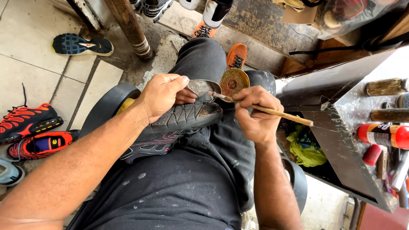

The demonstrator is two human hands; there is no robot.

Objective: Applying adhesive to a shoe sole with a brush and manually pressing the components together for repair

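- At frame centre, our left hand grips the black rubber-soled shoe on our lap, peeling its sole.
- Our right hand, closed, holds a thin wooden-handled brush at the toe.

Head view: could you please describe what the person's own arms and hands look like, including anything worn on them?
Both forearms are bare, with no sleeves in sight. The left hand and the right hand wear no gloves, and no rings, watch or bracelet show. The fingers of both look smudged with grey grime.
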